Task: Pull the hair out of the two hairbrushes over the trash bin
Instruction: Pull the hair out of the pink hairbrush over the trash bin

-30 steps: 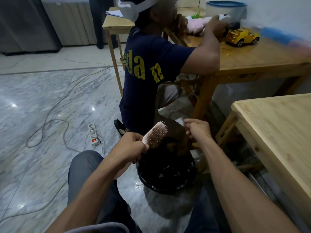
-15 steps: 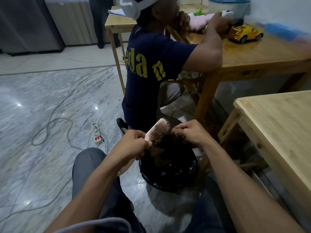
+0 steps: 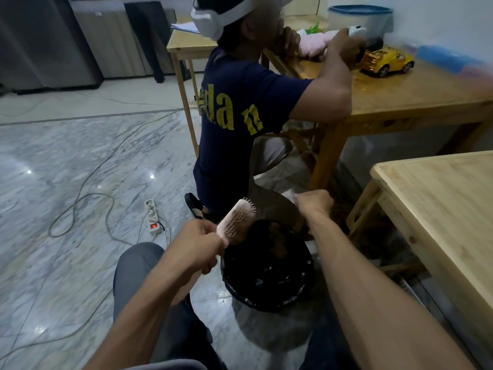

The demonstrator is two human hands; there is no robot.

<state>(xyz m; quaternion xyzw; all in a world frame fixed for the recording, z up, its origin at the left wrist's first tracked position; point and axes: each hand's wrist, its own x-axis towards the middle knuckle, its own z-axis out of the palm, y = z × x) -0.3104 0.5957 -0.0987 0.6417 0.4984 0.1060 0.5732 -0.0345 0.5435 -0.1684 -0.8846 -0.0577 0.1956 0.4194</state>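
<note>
The right hand (image 3: pixel 314 205) is motion-blurred and turned away, curled over the far rim of the bin (image 3: pixel 266 273); whether its fingers pinch any hair cannot be told. The bin's inside is a dark tangle of black liner, and nothing in it can be made out. Only one brush (image 3: pixel 236 221) shows. Its handle is buried in the left hand (image 3: pixel 198 248), whose fingers are wrapped tight around it, so the pink head sticks up and right, bristles facing the bin, just above its near-left rim.

The floor (image 3: pixel 66 182) is glossy grey-white marble with light spots on it; a power strip (image 3: pixel 152 217) with a lit red switch lies left of the bin among loose cables. A pale wooden table (image 3: pixel 440 209) is cut off at the right edge. Farther back another person (image 3: pixel 240 116) sits at a second table (image 3: pixel 400 94) that carries a yellow toy car (image 3: pixel 386 62).

The person's dark blue shirt bears yellow letters, partly folded away; "da" and "n" can be read.
</note>
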